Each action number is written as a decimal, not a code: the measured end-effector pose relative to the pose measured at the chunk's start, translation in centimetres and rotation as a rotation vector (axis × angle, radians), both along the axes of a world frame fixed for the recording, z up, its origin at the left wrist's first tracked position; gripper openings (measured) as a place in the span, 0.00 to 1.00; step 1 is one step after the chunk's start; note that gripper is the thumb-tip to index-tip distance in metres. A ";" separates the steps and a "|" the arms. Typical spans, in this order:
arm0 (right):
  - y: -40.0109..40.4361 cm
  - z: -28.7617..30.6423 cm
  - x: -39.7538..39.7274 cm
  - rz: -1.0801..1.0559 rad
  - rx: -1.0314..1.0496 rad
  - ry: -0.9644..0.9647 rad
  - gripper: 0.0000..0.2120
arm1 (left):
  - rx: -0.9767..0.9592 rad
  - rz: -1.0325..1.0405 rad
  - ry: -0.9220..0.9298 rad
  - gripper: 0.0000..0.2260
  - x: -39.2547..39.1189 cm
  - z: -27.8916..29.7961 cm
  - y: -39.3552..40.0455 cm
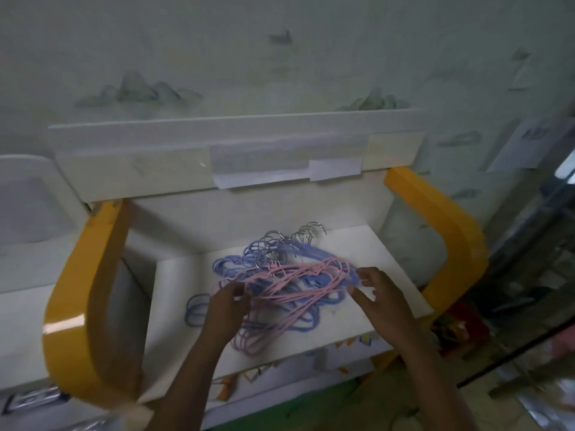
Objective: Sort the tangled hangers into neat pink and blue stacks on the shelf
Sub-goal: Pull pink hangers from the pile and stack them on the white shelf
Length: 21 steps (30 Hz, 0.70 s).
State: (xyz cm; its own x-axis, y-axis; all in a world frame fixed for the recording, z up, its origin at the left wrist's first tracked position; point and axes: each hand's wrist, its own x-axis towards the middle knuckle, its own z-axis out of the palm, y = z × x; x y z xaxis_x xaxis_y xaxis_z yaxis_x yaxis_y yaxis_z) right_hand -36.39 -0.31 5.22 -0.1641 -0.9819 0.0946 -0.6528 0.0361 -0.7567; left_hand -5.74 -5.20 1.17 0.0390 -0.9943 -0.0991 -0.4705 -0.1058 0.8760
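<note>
1. Where a white shelf (pixel 357 275) sits between two yellow side panels (pixel 93 290), a tangled heap of pink hangers (pixel 289 286) and blue hangers (pixel 230 264) lies.
2. Left hand (pixel 225 312): grip closed on pink wire.
3. Right hand (pixel 382 293): fingertips pinch the heap's edge (metal hooks (pixel 298 239) point toward the wall).

left hand (pixel 225 309) fingertips hidden among hangers (pixel 280 284)
</note>
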 end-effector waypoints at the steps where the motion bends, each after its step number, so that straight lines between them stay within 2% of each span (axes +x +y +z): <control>1: -0.2 -0.5 -0.2 0.015 0.011 -0.006 0.19 | 0.021 0.040 0.067 0.05 -0.3 -0.2 -0.2; 4: -0.5 -1.4 -1.2 0.051 0.030 -0.013 0.19 | 0.122 0.176 0.313 0.07 -1.6 0.5 -0.4; 7: -1.1 -1.4 -2.8 0.040 0.021 -0.022 0.18 | 0.179 0.219 0.434 0.07 -2.6 1.2 -0.8; 16: -2.6 -1.7 -5.8 0.013 -0.019 -0.056 0.16 | 0.155 0.204 0.607 0.05 -5.7 2.8 -1.2; 21: -3.6 -0.9 -6.3 0.023 -0.046 -0.053 0.15 | 0.141 0.177 0.622 0.06 -6.0 3.5 -1.3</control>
State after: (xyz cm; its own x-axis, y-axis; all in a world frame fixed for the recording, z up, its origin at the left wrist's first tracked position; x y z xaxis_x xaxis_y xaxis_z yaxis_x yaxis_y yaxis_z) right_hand -42.69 -3.94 4.29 -0.1475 -0.9802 0.1319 -0.6122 -0.0143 -0.7906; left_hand -11.70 -6.48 4.68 0.0938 -0.9542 -0.2841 0.1541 -0.2680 0.9510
